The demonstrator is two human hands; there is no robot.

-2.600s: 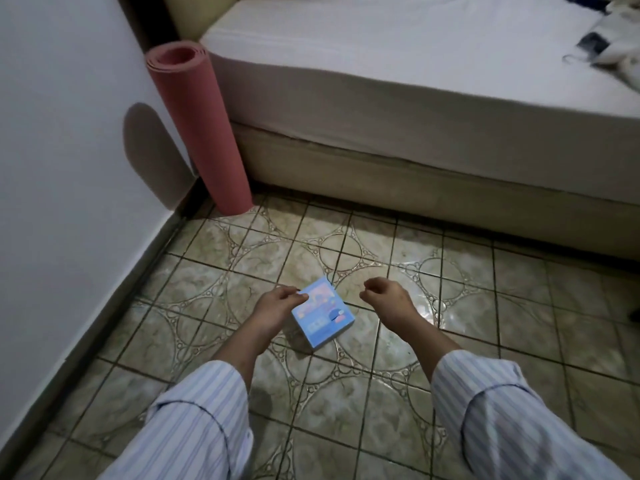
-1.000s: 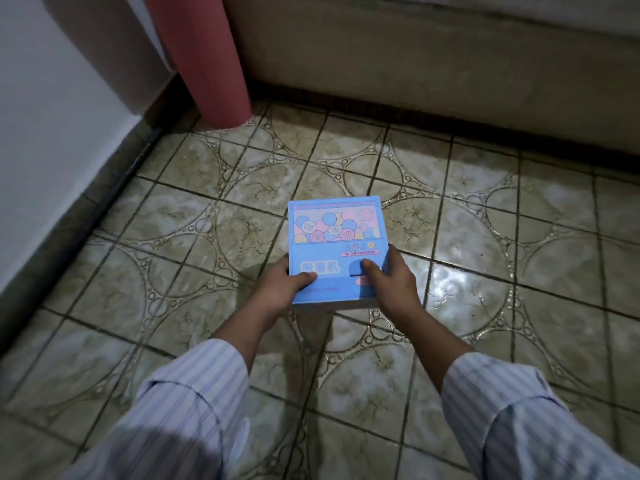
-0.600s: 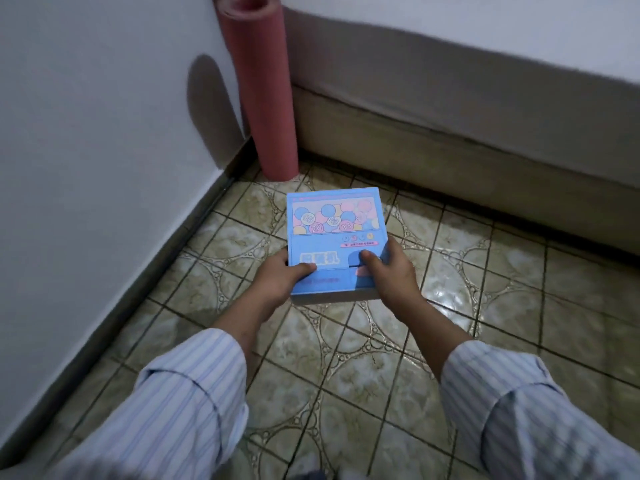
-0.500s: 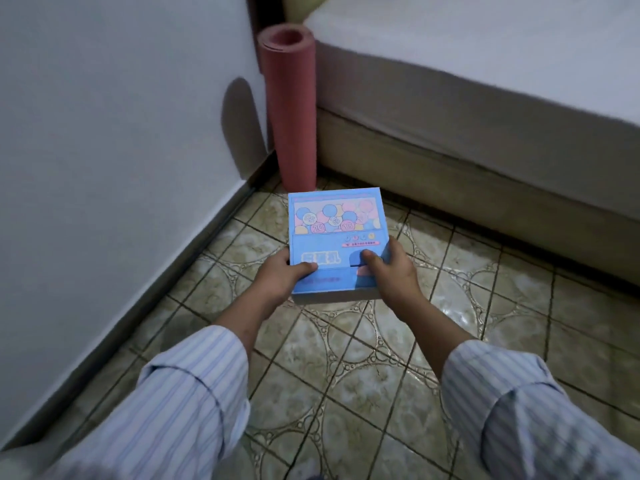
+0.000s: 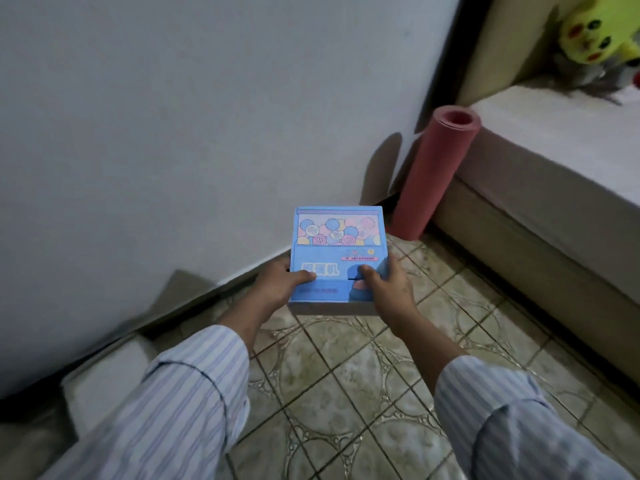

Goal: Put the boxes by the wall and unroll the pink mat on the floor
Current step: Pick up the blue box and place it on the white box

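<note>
While both hands hold it clear of the patterned tile floor (image 5: pixel 349 382), the flat light-blue cardboard box printed with coloured numbered balls (image 5: pixel 337 252) sits level, printed face up, between the two palms. Left hand (image 5: pixel 277 284): thumb lies across the top face near the lower left corner, remaining fingers hidden beneath the box; clamped on its left edge. Right hand (image 5: pixel 386 285): thumb presses the top face by a dark blue printed patch, other fingers wrapped around the right edge and underneath. Box is in the air just beside the white wall (image 5: pixel 173 133), above the dark baseboard line. Rolled pink foam mat (image 5: pixel 434 176) stands upright in the corner beyond the box, its base on the floor, leaning between the wall and the bed with grey mattress (image 5: pixel 554 161). Yellow plush toy (image 5: pixel 595 29) rests at the bed's far end. Pale block-shaped object (image 5: pixel 104 382) lies by the wall at lower left, blurred. Striped sleeves cover both forearms.
</note>
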